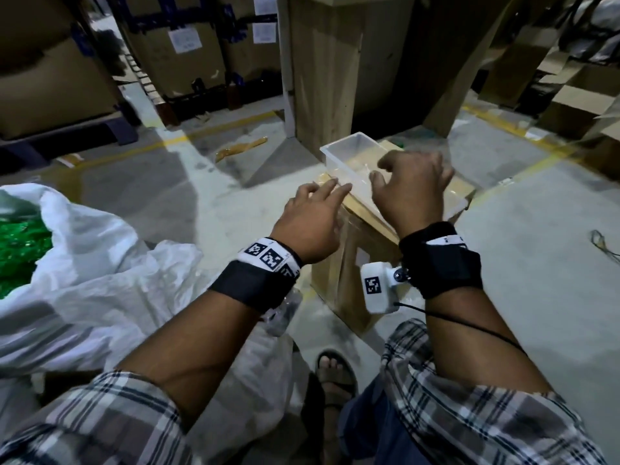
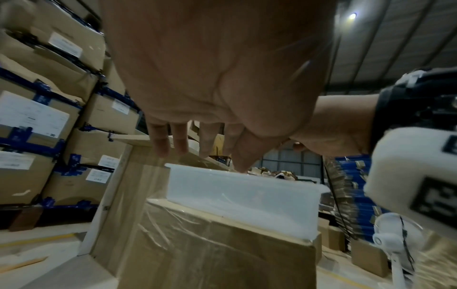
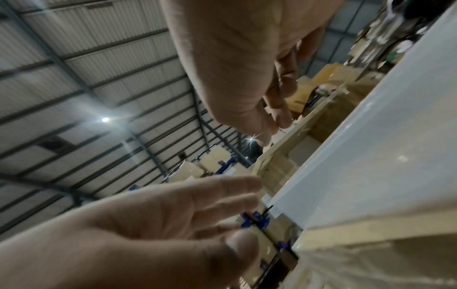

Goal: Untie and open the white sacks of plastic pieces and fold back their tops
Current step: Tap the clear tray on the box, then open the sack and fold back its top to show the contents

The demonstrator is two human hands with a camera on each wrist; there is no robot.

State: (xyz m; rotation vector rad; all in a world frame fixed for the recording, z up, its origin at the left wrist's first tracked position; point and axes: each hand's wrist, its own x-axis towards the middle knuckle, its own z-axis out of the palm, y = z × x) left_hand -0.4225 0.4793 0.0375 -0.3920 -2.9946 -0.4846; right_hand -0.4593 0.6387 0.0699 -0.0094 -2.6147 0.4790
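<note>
over a film-wrapped cardboard box [image 1: 360,263] on the concrete floor, the person's left hand [image 1: 310,226] and right hand [image 1: 411,187] hang side by side in the air, both holding nothing. the left hand's fingers [image 2: 160,144] reach forward, loosely spread and nearly straight, above the near edge of the box. the right hand's fingers curl downward in a relaxed claw above a clear plastic tub [image 1: 349,156] that sits on the box top; whether they touch its rim cannot be told. an open white sack [image 1: 94,263] lies well apart at the person's left, its mouth slack and green plastic pieces [image 1: 20,250] showing inside. more white sacking lies below the left forearm. a sandalled foot [image 1: 333,370] stands beside the box. stacked cartons [image 1: 188,45] and a wooden frame [image 1: 325,68] rise behind.
</note>
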